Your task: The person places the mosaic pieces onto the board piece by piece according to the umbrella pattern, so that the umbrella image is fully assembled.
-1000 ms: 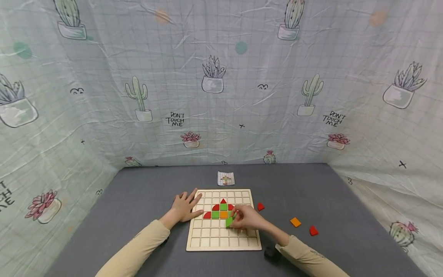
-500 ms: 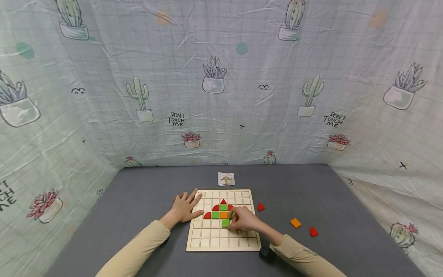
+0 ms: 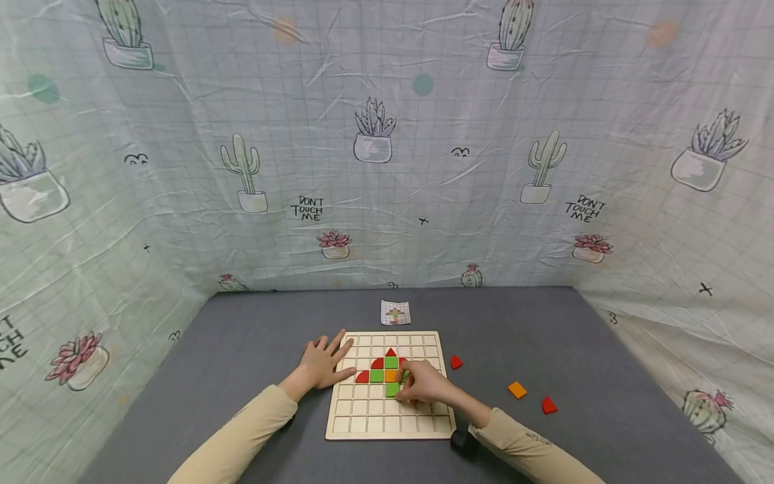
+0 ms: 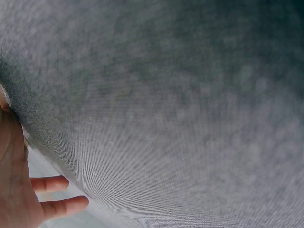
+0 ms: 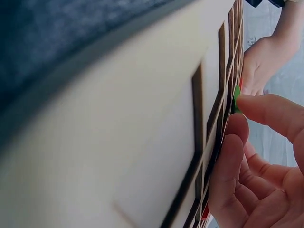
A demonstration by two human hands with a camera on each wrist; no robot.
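A wooden grid board [image 3: 359,424] lies on the grey table with red, green and orange tiles set in its cells. My left hand [image 3: 320,363] rests on the board's left edge, fingers spread. At the board's middle my right hand [image 3: 426,383] has its thumb and fingertips on a green square tile [image 3: 392,390], just below an orange square tile [image 3: 391,376]. In the right wrist view the thumb meets the edge of the green tile [image 5: 236,99]. The fingers hide part of the tiles to the right. Only the left hand's edge and two fingers show in the left wrist view.
A small paper card [image 3: 395,312] with a coloured pattern lies behind the board. To the right are a red tile [image 3: 456,362], an orange square tile [image 3: 517,390] and another red tile [image 3: 549,405]. A patterned curtain [image 3: 387,202] surrounds the table.
The green square tile, earlier tilted in my right hand's fingers, has shifted slightly left and now lies squared with its cell. The left hand has stayed in place.
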